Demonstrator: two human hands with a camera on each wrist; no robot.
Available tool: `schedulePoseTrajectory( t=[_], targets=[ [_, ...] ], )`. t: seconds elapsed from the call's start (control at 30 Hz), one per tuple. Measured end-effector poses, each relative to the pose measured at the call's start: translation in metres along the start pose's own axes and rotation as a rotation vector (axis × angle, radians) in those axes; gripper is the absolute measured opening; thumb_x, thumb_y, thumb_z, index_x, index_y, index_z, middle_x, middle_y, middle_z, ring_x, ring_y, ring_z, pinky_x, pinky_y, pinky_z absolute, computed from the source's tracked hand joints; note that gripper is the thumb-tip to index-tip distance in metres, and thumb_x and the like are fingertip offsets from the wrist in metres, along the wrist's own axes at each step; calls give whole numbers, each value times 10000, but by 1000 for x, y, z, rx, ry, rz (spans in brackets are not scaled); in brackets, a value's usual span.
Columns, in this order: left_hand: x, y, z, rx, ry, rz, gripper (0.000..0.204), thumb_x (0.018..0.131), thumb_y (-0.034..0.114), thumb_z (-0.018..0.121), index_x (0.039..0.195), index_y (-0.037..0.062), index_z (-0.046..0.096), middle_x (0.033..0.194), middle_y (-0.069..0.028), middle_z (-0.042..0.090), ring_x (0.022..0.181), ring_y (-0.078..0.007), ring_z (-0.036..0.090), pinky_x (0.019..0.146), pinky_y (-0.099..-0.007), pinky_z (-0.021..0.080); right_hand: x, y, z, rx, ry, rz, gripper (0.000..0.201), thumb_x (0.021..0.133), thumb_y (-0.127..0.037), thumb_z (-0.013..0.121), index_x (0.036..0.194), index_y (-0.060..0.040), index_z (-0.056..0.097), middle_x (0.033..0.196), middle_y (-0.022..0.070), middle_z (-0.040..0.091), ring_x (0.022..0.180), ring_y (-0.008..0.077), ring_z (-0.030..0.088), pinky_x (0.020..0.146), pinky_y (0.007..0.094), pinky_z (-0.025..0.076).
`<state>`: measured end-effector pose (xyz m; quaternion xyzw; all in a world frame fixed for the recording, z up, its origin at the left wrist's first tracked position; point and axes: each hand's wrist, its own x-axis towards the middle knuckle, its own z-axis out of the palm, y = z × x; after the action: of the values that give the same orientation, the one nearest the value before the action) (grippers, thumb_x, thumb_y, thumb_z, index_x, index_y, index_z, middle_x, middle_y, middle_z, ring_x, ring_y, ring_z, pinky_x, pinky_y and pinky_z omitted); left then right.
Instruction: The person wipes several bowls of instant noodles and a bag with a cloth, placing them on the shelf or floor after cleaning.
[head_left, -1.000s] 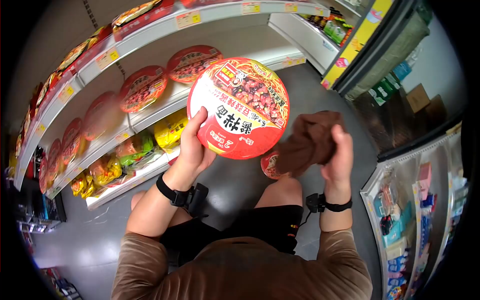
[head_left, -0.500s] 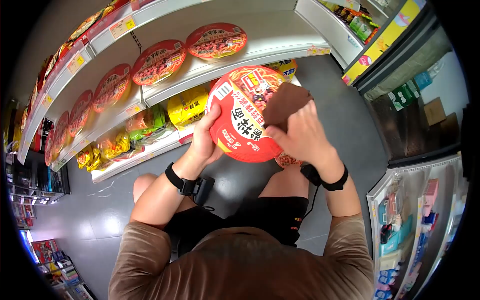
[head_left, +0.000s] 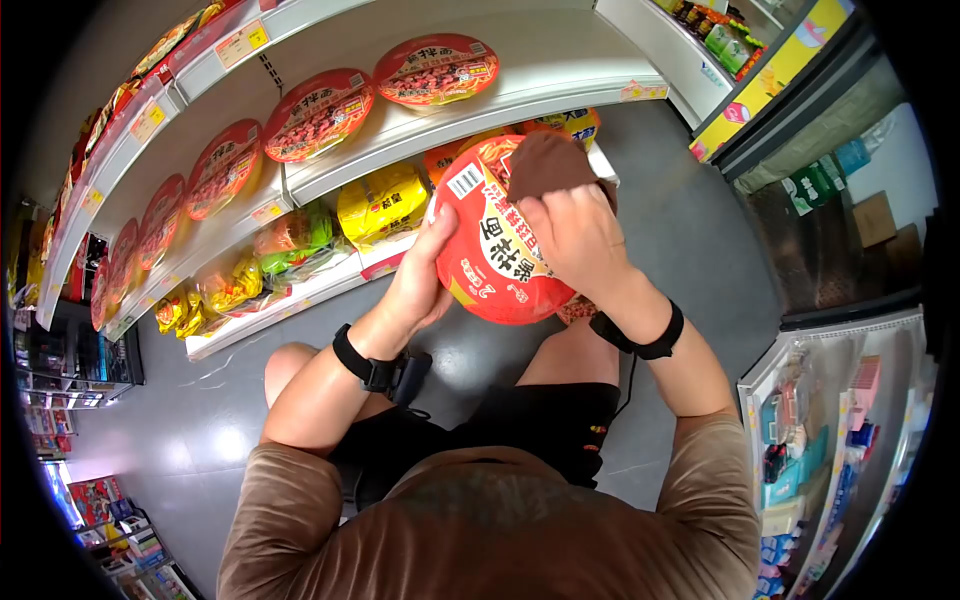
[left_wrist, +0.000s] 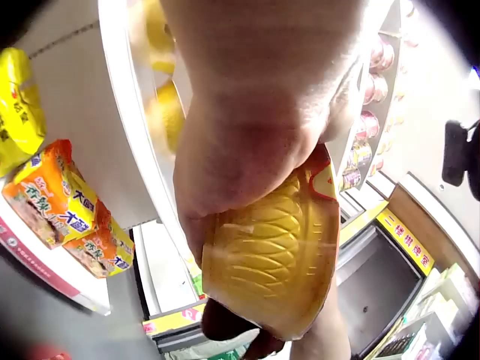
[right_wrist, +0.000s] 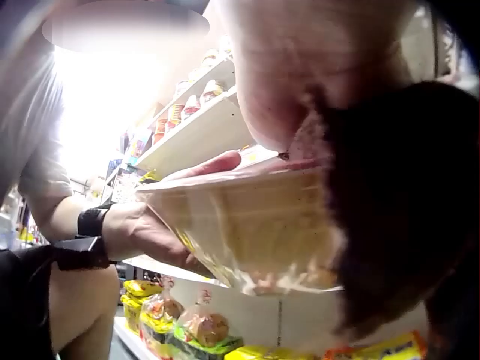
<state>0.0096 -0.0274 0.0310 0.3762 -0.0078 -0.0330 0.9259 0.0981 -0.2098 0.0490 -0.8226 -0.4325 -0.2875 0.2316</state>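
Note:
My left hand (head_left: 420,275) grips a red instant noodle bowl (head_left: 500,290) at its left edge, thumb on the lid. In the head view the bowl is in front of me with its printed lid facing up. The left wrist view shows its golden ribbed side (left_wrist: 270,255) under that hand. My right hand (head_left: 580,240) holds a dark brown cloth (head_left: 550,165) against the lid's upper right, covering part of the print. In the right wrist view the cloth (right_wrist: 405,202) hangs down over the bowl's side.
Ahead, a white shelf (head_left: 540,110) carries a row of similar noodle bowls (head_left: 320,115). Yellow noodle packs (head_left: 380,205) fill the shelf below. Behind my right hand, another red bowl (head_left: 577,308) partly shows near my knee. A low shelf of goods (head_left: 790,420) stands at right.
My right hand has brought the cloth from the bowl's right side onto the lid, then farther up it. The bowl has turned a little and shifted right in my left hand.

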Motion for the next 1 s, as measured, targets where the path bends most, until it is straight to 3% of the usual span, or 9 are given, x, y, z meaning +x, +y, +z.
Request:
schedulePoseTrajectory(
  t=[0.17,0.33,0.43,0.5,0.6,0.7,0.73,0.83,1.0],
  targets=[
    [3,-1,4,51,-78,-55,730,1022,588,394,1517,57,320,1502,-141,445,1367,-272,458,1147,-437,378,-14,-52,-1,276,-272,-40,226,942,-216,619,777,-62,635,697,112,589,682,301,553,643,423,438],
    [3,-8,-8,161,-136,-10,783,1003,398,579,1582,75,162,1590,-122,287,1467,-248,294,1197,-421,274,1,-9,2,96,-173,-94,149,906,-189,633,866,-50,668,725,100,542,688,300,526,649,433,434],
    [1,-10,-10,162,-137,-80,752,1012,400,564,1580,92,180,1556,-109,341,1446,-240,328,1183,-407,299,10,-14,24,162,41,83,314,947,-250,596,697,-62,573,676,146,575,672,350,569,654,476,432],
    [0,-10,-16,191,-148,-44,794,982,566,469,1563,91,211,1559,-112,344,1432,-243,354,1173,-424,321,1,-37,15,149,-75,-166,312,957,-249,587,712,-57,570,685,155,580,662,347,557,655,465,420],
    [-4,-11,-35,265,-173,-48,1052,810,840,318,1567,118,200,1582,-103,318,1432,-249,356,1175,-459,319,-9,-58,23,380,-202,-66,295,954,-262,593,729,-71,593,685,139,579,652,348,563,658,455,433],
    [-6,-20,-40,117,-95,8,870,986,551,533,1578,45,146,1565,-98,333,1425,-220,359,1152,-398,346,5,-38,26,332,-172,-49,301,954,-304,601,765,-70,594,689,143,576,680,351,575,679,470,447],
    [-9,-9,-39,307,-106,-55,904,953,277,685,1595,79,80,1555,-77,349,1405,-216,385,1125,-374,378,9,-28,34,234,-175,-5,311,966,-327,579,809,-59,599,727,159,596,735,365,590,715,482,457],
    [-8,-11,-38,327,-104,-15,988,853,138,790,1592,82,137,1535,-68,376,1375,-211,422,1100,-351,404,15,-30,44,421,-153,265,330,994,-307,521,841,-25,598,816,210,623,812,401,590,761,492,463],
    [-5,-4,-59,167,-177,47,954,884,507,674,1563,33,201,1535,-110,384,1406,-227,398,1157,-401,354,-10,-51,37,416,-223,11,238,955,-251,600,818,-57,613,763,134,588,742,338,567,689,450,430]
  ],
)
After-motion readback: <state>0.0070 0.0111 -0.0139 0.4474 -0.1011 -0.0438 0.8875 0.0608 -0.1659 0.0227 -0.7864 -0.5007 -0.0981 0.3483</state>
